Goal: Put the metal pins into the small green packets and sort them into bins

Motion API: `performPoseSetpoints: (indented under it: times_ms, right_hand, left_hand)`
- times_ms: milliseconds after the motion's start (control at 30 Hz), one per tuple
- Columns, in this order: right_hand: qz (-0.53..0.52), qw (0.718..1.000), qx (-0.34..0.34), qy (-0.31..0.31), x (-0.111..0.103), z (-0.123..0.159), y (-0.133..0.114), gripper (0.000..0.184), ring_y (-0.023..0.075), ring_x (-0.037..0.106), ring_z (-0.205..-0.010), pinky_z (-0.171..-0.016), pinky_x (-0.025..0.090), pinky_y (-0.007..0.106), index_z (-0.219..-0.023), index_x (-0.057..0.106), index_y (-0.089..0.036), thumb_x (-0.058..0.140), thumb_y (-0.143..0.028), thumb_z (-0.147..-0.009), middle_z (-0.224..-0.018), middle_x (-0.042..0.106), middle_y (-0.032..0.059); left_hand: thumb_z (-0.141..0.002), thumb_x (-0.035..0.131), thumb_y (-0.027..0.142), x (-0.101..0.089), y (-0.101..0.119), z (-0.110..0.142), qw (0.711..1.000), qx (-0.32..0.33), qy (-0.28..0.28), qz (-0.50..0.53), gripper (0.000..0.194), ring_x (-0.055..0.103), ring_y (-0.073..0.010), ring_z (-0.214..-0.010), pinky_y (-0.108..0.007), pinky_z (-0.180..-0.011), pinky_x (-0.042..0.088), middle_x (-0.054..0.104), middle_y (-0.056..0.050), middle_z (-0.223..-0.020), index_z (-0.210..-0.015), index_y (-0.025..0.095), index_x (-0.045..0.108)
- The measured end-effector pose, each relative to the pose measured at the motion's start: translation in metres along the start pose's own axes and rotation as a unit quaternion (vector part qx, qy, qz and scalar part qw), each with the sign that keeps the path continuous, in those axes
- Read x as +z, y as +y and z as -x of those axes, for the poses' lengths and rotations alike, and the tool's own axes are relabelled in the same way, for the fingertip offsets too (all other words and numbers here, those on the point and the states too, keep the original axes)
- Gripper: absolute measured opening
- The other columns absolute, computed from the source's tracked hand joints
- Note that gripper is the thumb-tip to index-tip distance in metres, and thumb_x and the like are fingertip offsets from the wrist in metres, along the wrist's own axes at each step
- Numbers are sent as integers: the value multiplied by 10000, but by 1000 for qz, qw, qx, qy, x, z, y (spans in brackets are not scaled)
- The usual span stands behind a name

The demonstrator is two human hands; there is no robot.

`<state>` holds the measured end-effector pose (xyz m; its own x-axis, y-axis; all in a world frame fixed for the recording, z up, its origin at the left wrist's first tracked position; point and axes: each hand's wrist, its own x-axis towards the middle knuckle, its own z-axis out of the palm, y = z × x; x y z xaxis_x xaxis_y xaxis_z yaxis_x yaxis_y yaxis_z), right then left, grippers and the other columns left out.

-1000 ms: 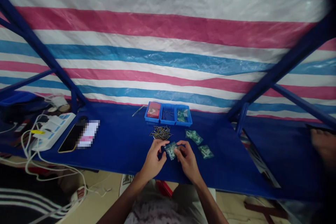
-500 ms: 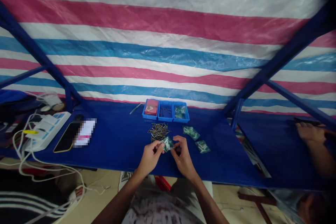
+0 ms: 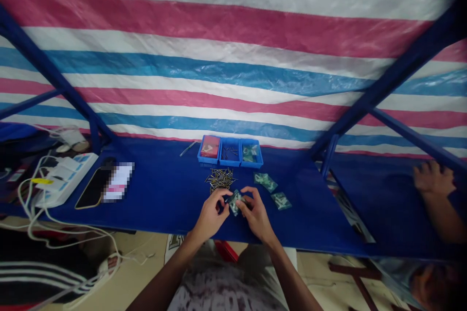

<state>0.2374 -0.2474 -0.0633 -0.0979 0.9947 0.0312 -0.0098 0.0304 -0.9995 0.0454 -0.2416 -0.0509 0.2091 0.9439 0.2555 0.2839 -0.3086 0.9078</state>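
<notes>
a striped sheet (image 3: 219,34) is hanging behind the blue table (image 3: 156,194), and a row of three blue trays (image 3: 207,160) is standing near the far edge. on the near side, the step in hand seems to be handling one small packet (image 3: 234,201); the next move is probably calling for a steady pinch and a light touch on its edge. the right hand (image 3: 258,216) is curving inward, grasping the small packet between thumb and fingers. the left hand (image 3: 213,211) is facing it, curling toward the left edge; whether it is gripping too, i cannot tell. a pile of screw-like pieces (image 3: 221,179) is lying just beyond the left hand, two loose packets (image 3: 265,181) are resting beyond and right of the right hand, and the small packet is sitting between both hands.
</notes>
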Motion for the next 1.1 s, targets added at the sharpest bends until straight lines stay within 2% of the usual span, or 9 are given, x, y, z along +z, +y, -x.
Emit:
performPoseSetpoints:
  times_ms: [133,233,333,500,700,800,900,1000,1100]
  right_hand:
    - [-8,1000,-12,-9,-2,-2,-2,296,140,508,-621,-583,427,264,-1064,610,-250,680,-529,-993,-785,607,-19]
    - [-7,1000,-12,-18,-4,-2,-3,349,149,511,-611,-580,435,279,-1083,653,-217,562,-552,-1052,-748,628,6]
    - [5,1000,-9,-6,-3,-1,-2,365,151,491,-584,-558,432,279,-1199,632,-219,483,-533,-1085,-720,586,-10]
    - [89,991,-89,35,1,2,-2,306,179,578,-796,-704,518,309,-1286,578,-275,639,-381,-1005,-1154,603,64]
    - [131,986,-99,-31,2,0,-10,257,185,586,-834,-749,521,331,-1225,677,-285,596,-235,-986,-1324,555,91]
    - [124,989,-79,-22,1,-1,-10,168,209,618,-891,-740,520,319,-1130,717,-268,654,-332,-988,-1243,606,84]
    - [99,994,-40,-11,-1,-1,-5,248,196,590,-746,-660,488,297,-979,713,-242,626,-470,-1019,-899,640,34]
    - [58,998,-11,-3,-2,-1,1,297,165,523,-631,-583,444,273,-1115,670,-254,648,-528,-1003,-777,599,-18]
    - [11,1000,3,9,-3,-1,1,414,141,469,-565,-516,385,248,-1268,549,-280,697,-532,-975,-746,576,-51]
  left_hand:
    - [-896,656,126,0,-2,-1,999,44,-12,-11,374,605,-164,-851,-289,-786,511,651,-87,-1303,-1240,261,711]
    - [-992,654,288,0,-4,-2,1000,9,-19,-14,132,621,-170,-802,-278,-752,493,730,-57,-1041,-1069,233,746]
    - [-1057,574,434,-2,-3,-2,999,-50,-21,-1,297,622,-161,-693,-259,-683,460,704,-9,-761,-923,208,711]
    - [-1067,536,499,-3,1,-2,997,-70,-20,-2,420,625,-156,-652,-255,-676,441,685,5,-687,-806,199,670]
    - [-1080,509,501,-3,1,-3,996,-80,-11,22,443,603,-150,-640,-249,-662,434,684,2,-696,-823,190,692]
    - [-1098,468,492,-4,2,-3,998,-62,-8,20,517,609,-160,-681,-262,-703,451,665,-18,-711,-767,184,718]
    - [-1108,456,448,-5,6,-3,1000,-25,10,4,509,639,-173,-804,-272,-771,466,694,-55,-877,-790,187,756]
    - [-1071,543,420,-4,8,-3,1000,-21,12,-8,351,610,-148,-777,-251,-682,448,703,-79,-1122,-923,194,766]
    - [-1036,586,341,-2,6,-4,999,-35,1,-2,232,566,-126,-686,-234,-624,430,715,-57,-1072,-1165,223,738]
